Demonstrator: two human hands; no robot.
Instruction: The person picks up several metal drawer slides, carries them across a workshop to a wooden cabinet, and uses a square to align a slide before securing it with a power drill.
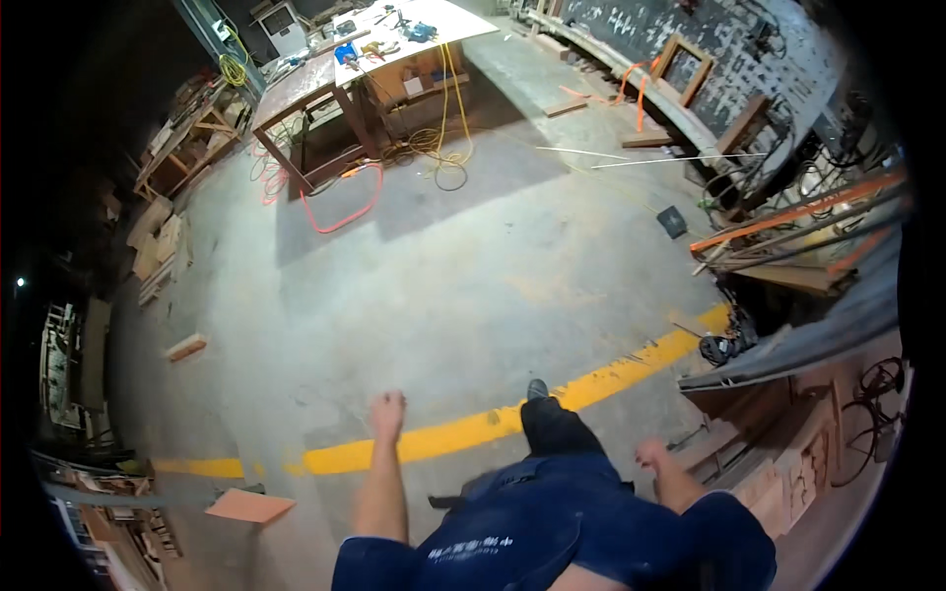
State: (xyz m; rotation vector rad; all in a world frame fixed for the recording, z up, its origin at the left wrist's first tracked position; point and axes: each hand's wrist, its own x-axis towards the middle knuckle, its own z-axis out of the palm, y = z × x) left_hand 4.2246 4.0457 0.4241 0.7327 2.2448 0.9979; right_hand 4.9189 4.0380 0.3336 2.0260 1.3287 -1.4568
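Note:
My left hand hangs out in front of me over the concrete floor, just beyond the yellow floor line. Its fingers are curled in, and I see nothing in them. To the right of my body, my right hand is held low with the fingers loosely bent and somewhat apart, holding nothing that shows. Neither hand touches anything. One dark shoe reaches the yellow line between them.
Ahead stands a workbench with tools on top and yellow cords beneath. A red hose loops on the floor. Wood pieces and an orange bar jut out at right. A wood block lies left; a board is nearer.

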